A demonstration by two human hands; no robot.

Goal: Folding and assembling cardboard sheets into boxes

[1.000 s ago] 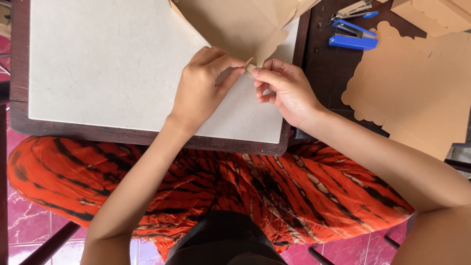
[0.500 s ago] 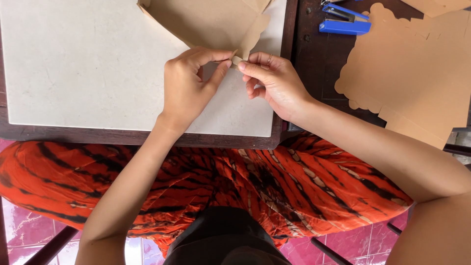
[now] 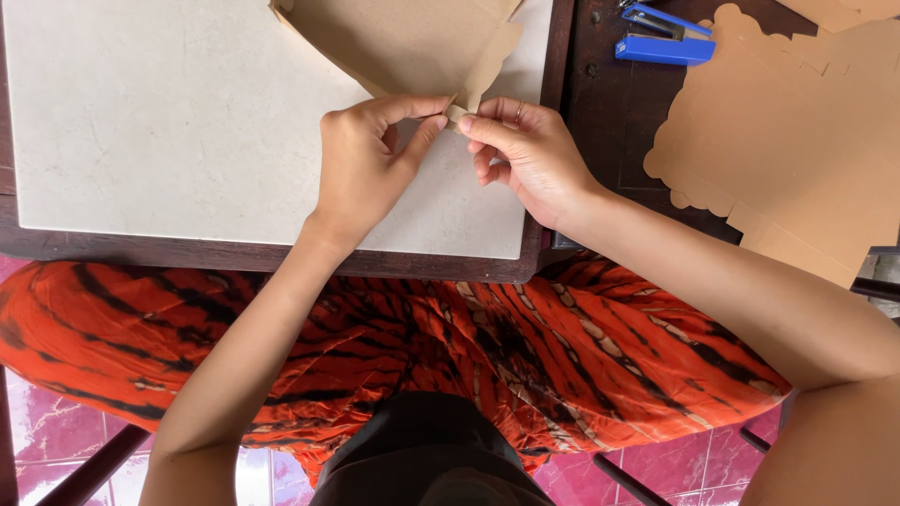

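While both hands (image 3: 450, 150) pinch the brown card (image 3: 403, 42), a blue stapler (image 3: 664, 47) lies well right.

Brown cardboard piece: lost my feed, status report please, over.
Left hand and right hand both pinch a small tab of the brown scallop-edged cardboard piece. Blue stapler lies apart. Nothing in the way.
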